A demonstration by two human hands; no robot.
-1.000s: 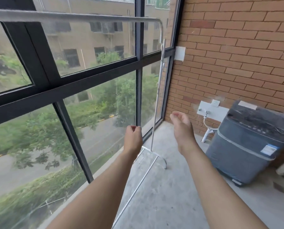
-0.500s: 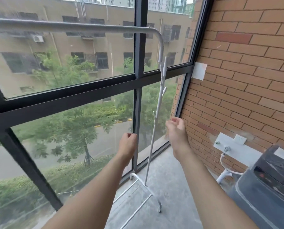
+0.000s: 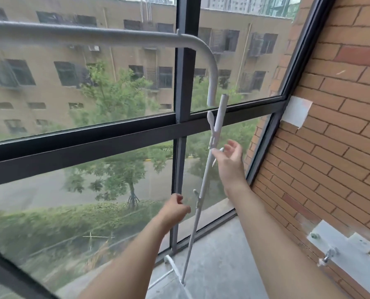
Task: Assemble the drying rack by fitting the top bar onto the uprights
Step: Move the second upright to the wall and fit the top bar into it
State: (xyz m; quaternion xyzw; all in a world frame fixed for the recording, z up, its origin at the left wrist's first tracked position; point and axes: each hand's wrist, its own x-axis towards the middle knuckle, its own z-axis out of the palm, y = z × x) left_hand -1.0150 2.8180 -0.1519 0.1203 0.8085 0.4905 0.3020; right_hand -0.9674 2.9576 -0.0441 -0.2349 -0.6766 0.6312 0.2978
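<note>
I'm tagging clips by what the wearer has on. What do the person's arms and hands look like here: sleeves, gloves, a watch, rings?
Both forearms are bare as far as the picture shows, with no sleeve edge in view. The left hand and the right hand wear no gloves. No watch, bracelet or ring shows on the sides facing the camera. No markings or bandages are visible.

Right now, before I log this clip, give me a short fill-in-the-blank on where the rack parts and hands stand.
1. The top bar's down-turned end hangs beside the upright, not yet ____ onto it.
2. The hand nearest the upright's upper part is the ____ hand.
3. The left hand is ____ the right hand in the picture.
4. The wall on the right is made of ____.

Missing words: fitted; right; below; brick
</note>
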